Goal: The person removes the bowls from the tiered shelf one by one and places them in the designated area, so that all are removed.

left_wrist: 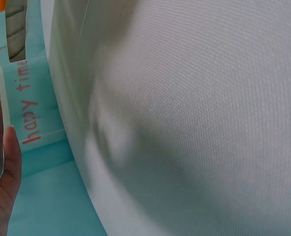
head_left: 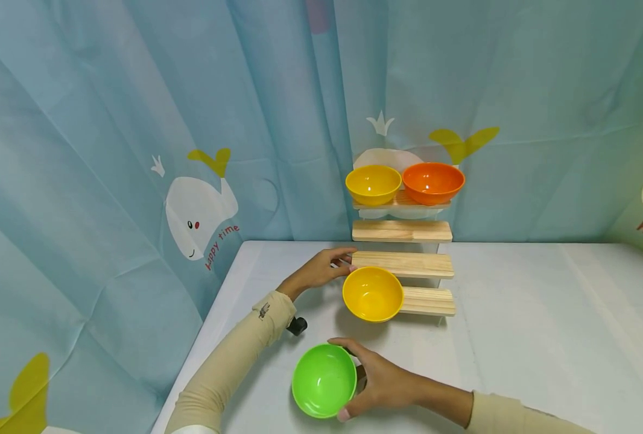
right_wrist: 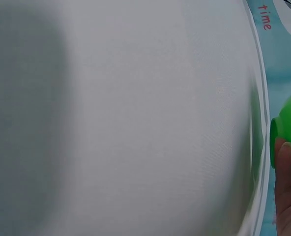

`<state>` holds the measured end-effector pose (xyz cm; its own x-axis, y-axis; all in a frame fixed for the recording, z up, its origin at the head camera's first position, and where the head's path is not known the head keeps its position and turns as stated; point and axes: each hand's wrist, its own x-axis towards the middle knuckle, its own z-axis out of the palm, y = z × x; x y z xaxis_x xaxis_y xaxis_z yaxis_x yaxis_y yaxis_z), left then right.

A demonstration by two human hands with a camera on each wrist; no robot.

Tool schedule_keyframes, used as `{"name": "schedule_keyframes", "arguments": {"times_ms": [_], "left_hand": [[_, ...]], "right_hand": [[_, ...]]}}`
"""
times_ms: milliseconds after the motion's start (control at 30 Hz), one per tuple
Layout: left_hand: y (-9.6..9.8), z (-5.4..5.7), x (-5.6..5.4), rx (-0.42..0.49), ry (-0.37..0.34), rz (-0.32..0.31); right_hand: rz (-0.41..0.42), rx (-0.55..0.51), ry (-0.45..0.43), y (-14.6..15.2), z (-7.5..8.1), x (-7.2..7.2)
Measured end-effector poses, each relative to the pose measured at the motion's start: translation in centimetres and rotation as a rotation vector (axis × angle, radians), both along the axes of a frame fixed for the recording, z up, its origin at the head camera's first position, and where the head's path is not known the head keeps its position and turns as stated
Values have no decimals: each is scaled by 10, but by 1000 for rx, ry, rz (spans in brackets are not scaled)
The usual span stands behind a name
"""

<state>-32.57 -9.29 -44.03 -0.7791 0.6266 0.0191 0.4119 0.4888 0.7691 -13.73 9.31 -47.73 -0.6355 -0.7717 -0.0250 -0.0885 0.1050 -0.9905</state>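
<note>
Head view, and here's the green bowl (head_left: 324, 381) at the lower middle, mouth up, with the right hand (head_left: 389, 378) on its three o'clock side, thumb and fingers pinching it! The right wrist view catches its foot against the blue curtain (head_left: 164, 90).

Up at one o'clock from it sits a yellow bowl (head_left: 373, 295), overlapping the left end of the lowest step of the wooden rack (head_left: 403, 263). At that bowl's ten o'clock, the left hand (head_left: 321, 269), thumb and fingers spread apart, right beside the rack; whether the thumb touches the rim, can't tell!

Straight up at twelve, on the top step: a second yellow bowl (head_left: 373, 184), an orange bowl (head_left: 433, 183) just beside it at three. All this over the white table (head_left: 544, 325), whale prints on the curtain behind.
</note>
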Motion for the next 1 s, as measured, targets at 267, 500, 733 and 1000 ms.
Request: {"name": "schedule_keyframes", "arguments": {"times_ms": [267, 500, 733, 1000], "left_hand": [[0, 0, 0, -2, -3, -3], [0, 0, 0, 13, 3, -9], [1, -1, -1, 7, 6, -11], [-1, 0, -1, 3, -9, -3]], "right_hand": [[13, 3, 14, -7, -4, -2], [-2, 29, 51, -13, -7, -6], [-17, 81, 99, -18, -6, -9], [-4, 75, 62, -22, -7, -12]]}}
